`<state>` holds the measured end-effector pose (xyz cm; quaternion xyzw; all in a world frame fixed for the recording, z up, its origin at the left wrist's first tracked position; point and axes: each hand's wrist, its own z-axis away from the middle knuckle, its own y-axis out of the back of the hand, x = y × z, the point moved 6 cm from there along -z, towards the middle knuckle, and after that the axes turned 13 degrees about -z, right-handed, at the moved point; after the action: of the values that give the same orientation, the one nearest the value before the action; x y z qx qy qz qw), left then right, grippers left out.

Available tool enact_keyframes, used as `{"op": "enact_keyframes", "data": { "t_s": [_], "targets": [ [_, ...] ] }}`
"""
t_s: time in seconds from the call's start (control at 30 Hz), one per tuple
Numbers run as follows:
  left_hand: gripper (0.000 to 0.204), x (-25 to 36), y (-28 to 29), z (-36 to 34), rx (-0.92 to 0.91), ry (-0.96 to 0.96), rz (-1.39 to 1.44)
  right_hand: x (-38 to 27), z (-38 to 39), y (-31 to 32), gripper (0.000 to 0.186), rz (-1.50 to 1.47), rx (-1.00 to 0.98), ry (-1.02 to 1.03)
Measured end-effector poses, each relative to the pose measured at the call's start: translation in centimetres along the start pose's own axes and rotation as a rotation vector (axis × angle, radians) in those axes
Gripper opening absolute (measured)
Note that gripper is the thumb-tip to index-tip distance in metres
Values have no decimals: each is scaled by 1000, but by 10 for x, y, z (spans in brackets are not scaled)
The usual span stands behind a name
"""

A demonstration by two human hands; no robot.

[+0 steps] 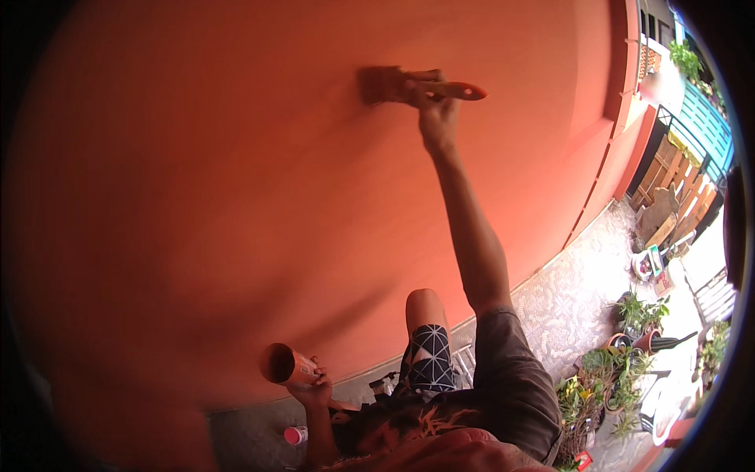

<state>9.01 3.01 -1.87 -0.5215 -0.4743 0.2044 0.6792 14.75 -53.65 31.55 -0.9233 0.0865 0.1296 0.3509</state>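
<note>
My right hand (435, 102) is stretched far up and closed round a wide paintbrush (465, 91). The brush lies sideways, its dark bristles against the orange-red wall (275, 157) and its handle end pointing right. Low on the left, my left hand (313, 383) grips a cylindrical can (295, 365) from its right side. The can is tilted, its dark mouth turned toward the wall; what is inside cannot be made out.
A small pink-red container (296, 435) stands on the grey floor (244, 440) below the can. Potted plants (605, 377) line the patterned tiles (550, 303) to the right. Farther off are wooden boards (668, 177) and a blue gate (704, 122). My bent knee (425, 308) is near the wall.
</note>
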Motion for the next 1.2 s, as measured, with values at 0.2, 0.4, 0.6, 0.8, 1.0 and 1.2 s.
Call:
{"op": "enact_keyframes", "data": {
  "t_s": [0.2,0.4,0.6,0.8,1.0,1.2],
  "targets": [
    [72,-7,-26,-2,-21,5,-67,-89,-101,153,9,355,500,357],
    [74,-19,-54,-6,-97,89,-76,-104,-81,81,17,845,164,616],
    [61,-30,-80,6,-195,172,-61,-106,-22,-16,12,278,-379,143],
    [60,-46,-106,2,-243,213,-83,-139,-152,131,14,281,216,236],
    [63,-39,-74,8,-171,208,-73,-169,-131,119,13,522,373,497],
    [62,-43,-98,11,-256,208,-90,-126,3,-12,24,639,-344,404]
  ]
}}
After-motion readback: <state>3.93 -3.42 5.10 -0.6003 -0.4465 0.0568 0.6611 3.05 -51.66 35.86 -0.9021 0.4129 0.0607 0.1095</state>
